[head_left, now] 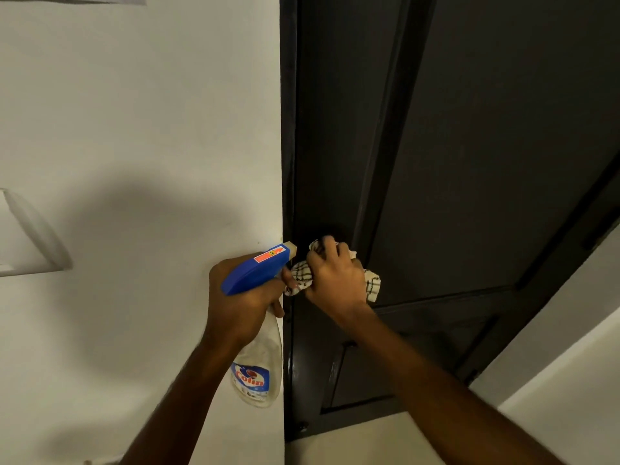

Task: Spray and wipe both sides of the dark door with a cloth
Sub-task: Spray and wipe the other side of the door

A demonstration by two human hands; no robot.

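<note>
We see a white wall [134, 112] filling the nine o'clock half of the view. At its far nine o'clock edge sits a blurred white switch plate [27, 236]. A soft grey shadow [141, 223] lies beside the plate. Another white wall [570, 380] shows at four o'clock.

A pale floor [352, 446] shows at the bottom centre of the frame. The dark door [486, 162] ends just above it, beside the white wall [134, 129] at left.

Plain white wall [134, 112] — 1 pale mounted plate [27, 239] at far left, soft shadow [144, 213] beside it
</note>
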